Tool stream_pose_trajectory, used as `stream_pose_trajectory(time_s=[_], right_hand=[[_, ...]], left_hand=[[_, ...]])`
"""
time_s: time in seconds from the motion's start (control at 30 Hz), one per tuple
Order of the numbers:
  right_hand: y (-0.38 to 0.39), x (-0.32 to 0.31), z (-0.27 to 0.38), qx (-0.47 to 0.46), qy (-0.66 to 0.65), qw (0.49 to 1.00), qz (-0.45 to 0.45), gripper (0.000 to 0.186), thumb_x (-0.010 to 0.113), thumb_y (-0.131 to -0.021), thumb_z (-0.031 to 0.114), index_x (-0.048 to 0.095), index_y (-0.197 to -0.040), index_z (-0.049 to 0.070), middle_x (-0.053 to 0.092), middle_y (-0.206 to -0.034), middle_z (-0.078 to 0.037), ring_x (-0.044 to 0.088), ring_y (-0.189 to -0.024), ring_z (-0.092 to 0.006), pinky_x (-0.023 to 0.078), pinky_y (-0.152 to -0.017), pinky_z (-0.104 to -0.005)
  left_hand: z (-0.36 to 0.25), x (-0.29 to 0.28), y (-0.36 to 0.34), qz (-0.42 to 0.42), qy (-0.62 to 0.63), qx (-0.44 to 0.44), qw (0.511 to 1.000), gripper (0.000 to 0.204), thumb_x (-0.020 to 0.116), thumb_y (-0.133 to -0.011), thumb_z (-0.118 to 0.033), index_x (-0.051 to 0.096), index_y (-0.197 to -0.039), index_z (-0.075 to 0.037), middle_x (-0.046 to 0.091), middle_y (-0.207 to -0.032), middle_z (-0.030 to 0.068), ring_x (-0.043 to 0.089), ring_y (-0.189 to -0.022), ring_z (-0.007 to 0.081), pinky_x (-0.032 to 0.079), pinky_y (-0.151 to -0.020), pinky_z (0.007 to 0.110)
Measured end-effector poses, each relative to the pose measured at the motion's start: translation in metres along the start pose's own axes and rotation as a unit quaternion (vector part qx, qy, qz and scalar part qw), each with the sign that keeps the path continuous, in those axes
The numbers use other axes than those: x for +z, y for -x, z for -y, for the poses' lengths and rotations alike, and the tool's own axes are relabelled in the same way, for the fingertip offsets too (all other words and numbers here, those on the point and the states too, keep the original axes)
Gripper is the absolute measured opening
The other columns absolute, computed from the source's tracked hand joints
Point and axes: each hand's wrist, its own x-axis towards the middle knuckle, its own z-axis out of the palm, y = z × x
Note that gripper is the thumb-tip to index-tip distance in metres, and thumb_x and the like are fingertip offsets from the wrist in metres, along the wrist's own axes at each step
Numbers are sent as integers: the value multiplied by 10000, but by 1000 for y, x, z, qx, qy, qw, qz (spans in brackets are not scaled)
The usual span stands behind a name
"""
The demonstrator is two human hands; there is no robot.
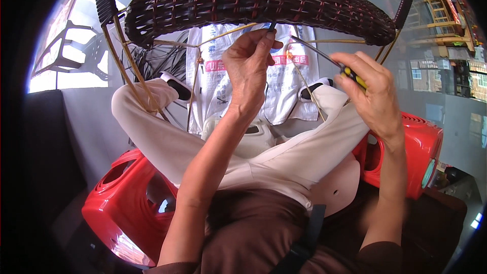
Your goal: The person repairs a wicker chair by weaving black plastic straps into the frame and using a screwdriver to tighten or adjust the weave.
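Observation:
A dark brown and red woven chair part (203, 7) spans the top of the view, held in a frame of thin tan poles (134, 66) and wrapped side arms. Just below the middle of its lower edge, my left hand (247, 66) is closed, pinching a dark weaving strip (273, 24) that runs up to the weave. My right hand (375, 91) grips the black and yellow handle of a screwdriver (318, 52). Its metal shaft points up and left, and the tip stays apart from the weave and from my left fingers.
Under the chair lies a white printed sack (238, 96) on the grey floor. Loose black strips (162, 58) are heaped to its left. Red plastic stools (122, 203) stand on both sides of my legs. Wooden frames (436, 10) are stacked at the far right.

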Motion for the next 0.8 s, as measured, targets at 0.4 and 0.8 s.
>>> stream_pose_trajectory(time_s=[0.4,0.8], right_hand=[[-31,-1,13,-73,205,975,-46,209,663,-709,133,646,-913,93,537,-632,-59,552,-544,-237,435,-489,-332],[-27,-6,28,-61,189,980,-32,202,646,-709,29,632,-910,41,541,-641,-95,517,-515,-233,391,-466,-311]], left_hand=[[6,3,-2,-17,-8,30,999,128,637,-801,-148,640,-878,-46,644,-697,59,448,-480,27,320,-450,160],[10,-1,-3,-16,-12,44,999,178,608,-822,-140,611,-909,14,648,-736,83,558,-565,71,405,-478,178]])
